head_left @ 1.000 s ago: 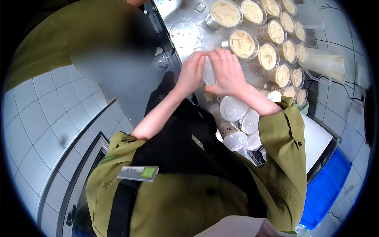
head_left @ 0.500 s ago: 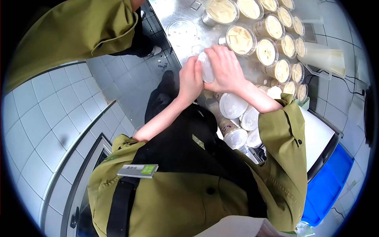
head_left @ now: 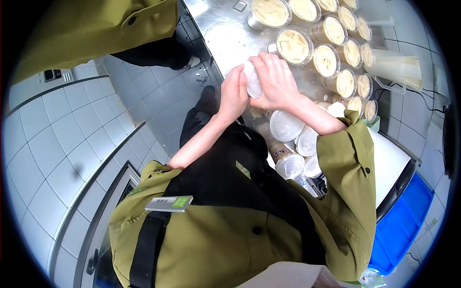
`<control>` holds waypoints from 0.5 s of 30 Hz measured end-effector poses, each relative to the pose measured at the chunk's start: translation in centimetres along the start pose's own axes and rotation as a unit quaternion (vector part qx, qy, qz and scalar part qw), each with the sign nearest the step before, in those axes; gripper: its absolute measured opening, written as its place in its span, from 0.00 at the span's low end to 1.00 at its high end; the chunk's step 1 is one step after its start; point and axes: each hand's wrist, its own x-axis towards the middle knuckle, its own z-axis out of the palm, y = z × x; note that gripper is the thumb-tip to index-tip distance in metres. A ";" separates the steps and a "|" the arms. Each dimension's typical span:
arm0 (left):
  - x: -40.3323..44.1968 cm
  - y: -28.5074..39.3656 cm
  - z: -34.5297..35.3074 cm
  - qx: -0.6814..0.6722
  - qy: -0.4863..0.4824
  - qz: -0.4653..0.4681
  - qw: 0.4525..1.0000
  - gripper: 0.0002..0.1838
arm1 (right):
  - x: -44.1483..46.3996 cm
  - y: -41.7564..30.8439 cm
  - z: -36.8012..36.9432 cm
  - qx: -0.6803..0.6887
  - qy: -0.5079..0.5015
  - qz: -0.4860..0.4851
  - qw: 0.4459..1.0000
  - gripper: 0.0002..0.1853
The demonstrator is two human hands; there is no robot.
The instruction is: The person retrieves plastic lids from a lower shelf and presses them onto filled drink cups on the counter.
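Observation:
Both of my hands are wrapped round one cup with a clear, whitish lid (head_left: 253, 80), tilted over the near edge of the steel table (head_left: 223, 41). My left hand (head_left: 233, 93) grips its left side, and my right hand (head_left: 276, 81) covers its right side with the fingers pressed together. The cup's body is mostly hidden by my hands. Just beyond my right hand stands an open cup with pale chunks (head_left: 294, 46). Below my right wrist is a lidded cup (head_left: 286, 126), with several more lidded cups beside it.
Several open filled cups (head_left: 334, 30) stand in rows at the upper right, beside a clear pitcher (head_left: 396, 67). A blue tray (head_left: 401, 225) lies at the lower right. At the upper left is another person's olive sleeve (head_left: 96, 33).
The other person's sleeve has shifted across the upper left, uncovering more floor and wall. My hands stay round the lidded cup, its top now turned slightly more into view.

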 end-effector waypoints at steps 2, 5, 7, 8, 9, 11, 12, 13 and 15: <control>0.1 0.4 -0.1 0.011 -0.010 0.010 1.000 0.14 | -0.1 0.0 0.0 0.011 -0.010 0.014 1.000 0.47; -0.5 3.0 -0.8 -0.083 -0.036 -0.105 0.990 0.14 | -0.2 0.2 -0.1 -0.025 0.012 -0.016 0.999 0.47; -0.6 2.3 -0.6 -0.061 -0.022 -0.063 0.996 0.14 | -0.1 0.2 -0.1 -0.023 0.014 -0.018 0.999 0.48; -0.7 1.8 -0.6 -0.049 -0.014 -0.045 0.998 0.14 | -0.1 0.1 -0.1 -0.020 0.014 -0.018 1.000 0.48; -0.9 1.3 -0.4 -0.026 -0.006 -0.029 0.999 0.14 | -0.2 0.1 0.0 -0.015 0.010 -0.015 1.000 0.48; -0.7 0.5 0.0 0.021 0.013 0.007 1.000 0.14 | 0.0 0.2 0.1 -0.004 0.006 -0.011 1.000 0.48; -0.6 0.3 0.0 0.003 0.008 -0.005 1.000 0.14 | 0.1 0.2 0.0 -0.004 0.003 -0.010 1.000 0.47; -0.7 0.2 0.0 -0.015 0.003 -0.019 1.000 0.14 | 0.1 0.1 -0.1 -0.001 -0.001 -0.008 1.000 0.47; -0.7 0.7 -0.3 -0.064 -0.015 -0.057 0.996 0.14 | 0.0 0.1 -0.2 0.007 -0.005 -0.004 1.000 0.46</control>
